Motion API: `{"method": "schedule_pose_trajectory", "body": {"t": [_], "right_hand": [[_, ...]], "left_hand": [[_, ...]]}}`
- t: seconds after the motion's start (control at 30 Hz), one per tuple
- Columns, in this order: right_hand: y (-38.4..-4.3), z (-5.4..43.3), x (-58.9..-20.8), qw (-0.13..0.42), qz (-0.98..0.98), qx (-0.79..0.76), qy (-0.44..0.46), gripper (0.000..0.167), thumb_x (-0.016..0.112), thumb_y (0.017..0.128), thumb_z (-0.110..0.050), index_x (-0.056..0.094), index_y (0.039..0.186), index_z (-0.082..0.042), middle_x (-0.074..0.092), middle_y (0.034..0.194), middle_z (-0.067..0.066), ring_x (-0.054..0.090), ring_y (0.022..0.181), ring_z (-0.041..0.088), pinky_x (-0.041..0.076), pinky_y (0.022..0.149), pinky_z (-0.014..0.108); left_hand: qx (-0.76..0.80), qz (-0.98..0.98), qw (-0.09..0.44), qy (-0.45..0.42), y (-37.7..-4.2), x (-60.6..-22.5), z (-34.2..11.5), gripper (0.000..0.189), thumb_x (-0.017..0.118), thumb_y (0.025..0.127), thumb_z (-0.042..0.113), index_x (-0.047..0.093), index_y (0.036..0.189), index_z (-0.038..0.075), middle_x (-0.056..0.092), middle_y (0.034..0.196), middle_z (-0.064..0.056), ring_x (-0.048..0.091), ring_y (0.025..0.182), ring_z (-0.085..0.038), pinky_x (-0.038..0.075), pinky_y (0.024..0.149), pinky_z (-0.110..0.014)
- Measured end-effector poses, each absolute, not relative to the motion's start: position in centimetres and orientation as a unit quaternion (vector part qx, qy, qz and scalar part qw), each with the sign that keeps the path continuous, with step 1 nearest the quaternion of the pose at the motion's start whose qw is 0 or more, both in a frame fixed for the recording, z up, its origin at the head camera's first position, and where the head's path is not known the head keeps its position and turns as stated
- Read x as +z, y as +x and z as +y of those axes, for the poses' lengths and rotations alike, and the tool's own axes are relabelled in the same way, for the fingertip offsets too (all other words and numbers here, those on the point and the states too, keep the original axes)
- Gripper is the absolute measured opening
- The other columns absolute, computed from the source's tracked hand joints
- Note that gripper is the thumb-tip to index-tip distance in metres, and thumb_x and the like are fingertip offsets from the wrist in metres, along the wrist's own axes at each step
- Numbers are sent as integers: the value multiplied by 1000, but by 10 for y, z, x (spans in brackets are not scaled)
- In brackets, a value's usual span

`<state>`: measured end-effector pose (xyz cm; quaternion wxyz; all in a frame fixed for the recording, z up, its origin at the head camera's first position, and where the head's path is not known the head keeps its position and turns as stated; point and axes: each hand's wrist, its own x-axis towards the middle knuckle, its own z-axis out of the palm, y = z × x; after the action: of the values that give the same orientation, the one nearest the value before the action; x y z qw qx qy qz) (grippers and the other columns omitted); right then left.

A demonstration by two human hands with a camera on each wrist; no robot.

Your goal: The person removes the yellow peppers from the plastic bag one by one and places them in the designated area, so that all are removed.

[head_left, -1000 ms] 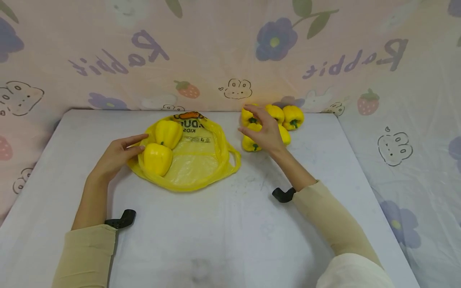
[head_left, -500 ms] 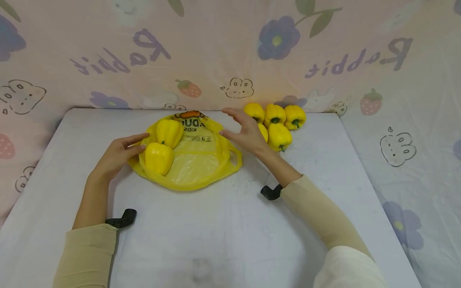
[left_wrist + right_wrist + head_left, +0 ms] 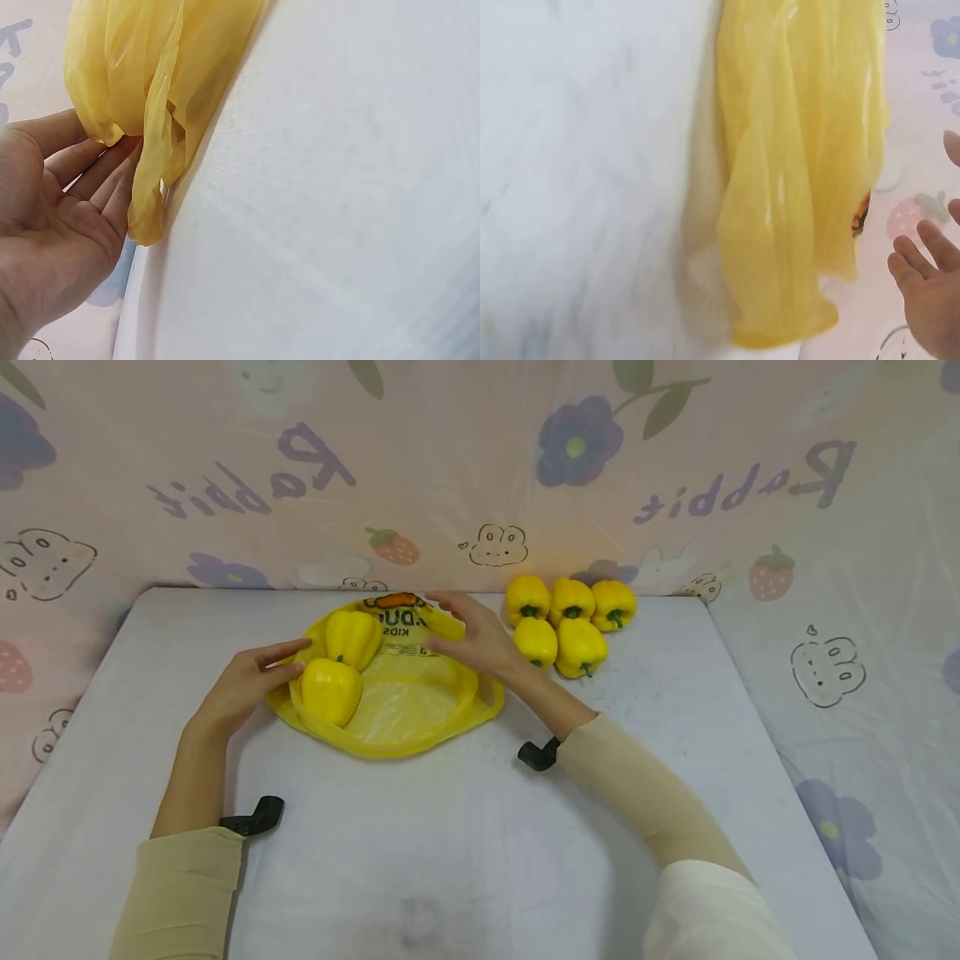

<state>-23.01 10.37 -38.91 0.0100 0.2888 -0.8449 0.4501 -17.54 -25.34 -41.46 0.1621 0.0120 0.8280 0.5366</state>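
A yellow plastic bag (image 3: 397,714) lies on the table with its mouth spread wide. Two yellow bell peppers sit inside its left part, one pepper (image 3: 354,640) behind the other (image 3: 330,692). My left hand (image 3: 243,681) holds the bag's left rim; in the left wrist view its fingertips are partly hidden behind the plastic. My right hand (image 3: 480,635) is over the bag's right rim, thumb and fingers apart, with yellow showing between them. Seen from the right wrist, that hand (image 3: 937,292) has spread fingers and holds nothing, beyond the hanging bag (image 3: 787,180).
Several more yellow bell peppers (image 3: 581,647) stand in two rows at the table's back right. A loop handle (image 3: 491,693) sticks out on the bag's right. The white table (image 3: 420,852) meets a printed cloth (image 3: 450,460) at the back.
My right hand has moved left from the pepper group to the bag's right rim, uncovering the peppers there. The left hand has stayed at the bag's left rim.
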Motion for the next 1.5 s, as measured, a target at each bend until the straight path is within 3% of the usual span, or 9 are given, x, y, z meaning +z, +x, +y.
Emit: {"method": "schedule_pose_trajectory", "body": {"t": [0.37, 0.6, 0.83, 1.17, 1.5], "right_hand": [[-236, 76, -400, -65, -837, 474, 267, 70, 77, 89, -31, 44, 149, -18, 42, 154, -4, 44, 136, 28, 38, 111, 42], [-243, 63, -404, -80, -830, 483, 266, 70, 79, 87, -32, 47, 148, -17, 44, 152, -2, 45, 135, 26, 37, 112, 34], [-245, 50, -405, -127, -823, 492, 254, 72, 79, 87, -31, 45, 149, -20, 42, 153, -3, 47, 134, 27, 38, 112, 37], [-249, 31, -403, -122, -839, 448, 284, 77, 77, 88, -34, 39, 153, -18, 43, 152, 2, 48, 133, 27, 42, 108, 33], [-253, 15, -407, -164, -864, 397, 263, 80, 74, 87, -47, 33, 155, -31, 46, 149, -1, 50, 120, 15, 41, 103, 28]], "left_hand": [[534, 830, 162, 14, -176, -417, -255, 54, 57, 102, 28, 43, 151, 10, 32, 159, -13, 24, 146, -33, 24, 116, -55], [528, 835, 155, 19, -179, -417, -254, 54, 59, 101, 30, 45, 150, 11, 35, 158, -12, 26, 146, -32, 25, 116, -54], [531, 834, 149, 21, -176, -417, -254, 55, 60, 100, 33, 46, 149, 10, 35, 157, -14, 26, 146, -33, 26, 116, -54], [539, 827, 161, 11, -180, -418, -254, 53, 58, 102, 25, 44, 151, 11, 30, 160, -12, 21, 148, -32, 23, 117, -54], [550, 818, 166, 15, -180, -419, -255, 53, 58, 102, 25, 43, 151, 10, 29, 161, -11, 21, 148, -31, 24, 117, -53]]}}
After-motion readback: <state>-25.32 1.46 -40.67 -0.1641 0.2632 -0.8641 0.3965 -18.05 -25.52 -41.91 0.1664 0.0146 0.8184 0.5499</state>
